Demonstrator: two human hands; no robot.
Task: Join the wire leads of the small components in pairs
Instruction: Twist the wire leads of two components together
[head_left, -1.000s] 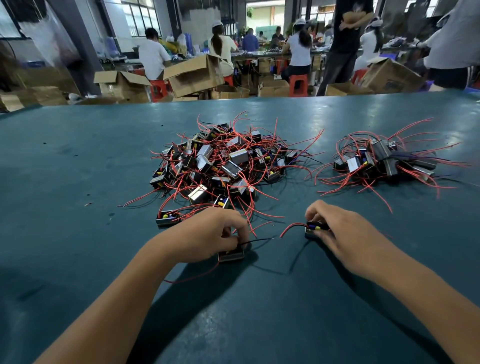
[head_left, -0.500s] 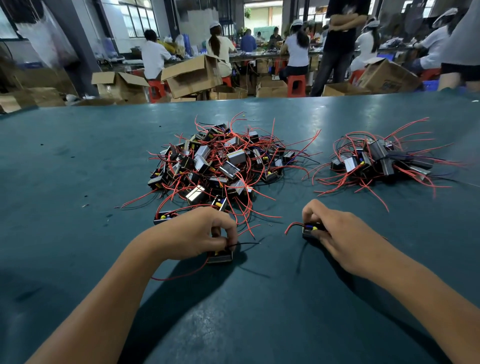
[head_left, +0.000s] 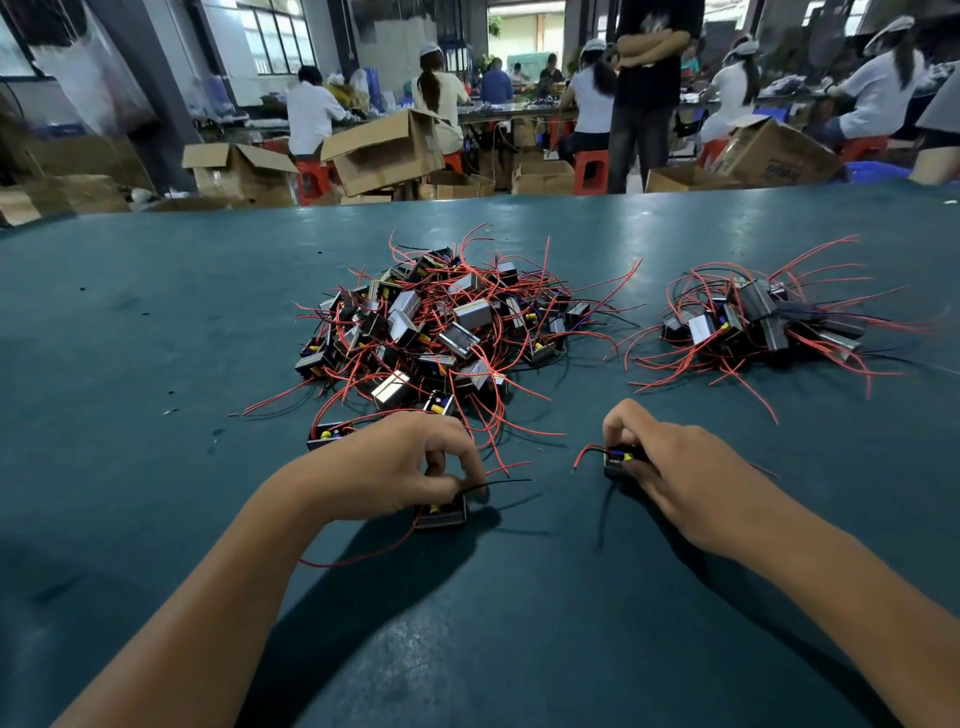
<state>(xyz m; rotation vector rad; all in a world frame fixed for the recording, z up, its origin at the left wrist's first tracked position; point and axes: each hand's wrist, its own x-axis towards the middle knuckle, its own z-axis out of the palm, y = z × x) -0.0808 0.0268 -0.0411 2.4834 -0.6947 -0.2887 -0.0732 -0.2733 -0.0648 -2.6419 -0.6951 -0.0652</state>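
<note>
Left hand (head_left: 395, 467) fingers curled down, gripping small black box-shaped component (head_left: 441, 515) on the dark teal counter (head_left: 130, 364); its red lead (head_left: 358, 555) trails toward the forearm, its black lead (head_left: 501, 483) points right. Right hand (head_left: 680, 467) fingers pinch second small black component (head_left: 621, 462), short red lead (head_left: 587, 453) curving left. The two components sit apart, leads not touching. Behind left hand, big heap of black components with red wires (head_left: 441, 327). Far right, smaller heap of the same parts (head_left: 763, 322). Beyond counter, open cardboard boxes (head_left: 384, 150) and seated workers.

Big heap (head_left: 436, 332) left of small heap (head_left: 763, 327)
</note>
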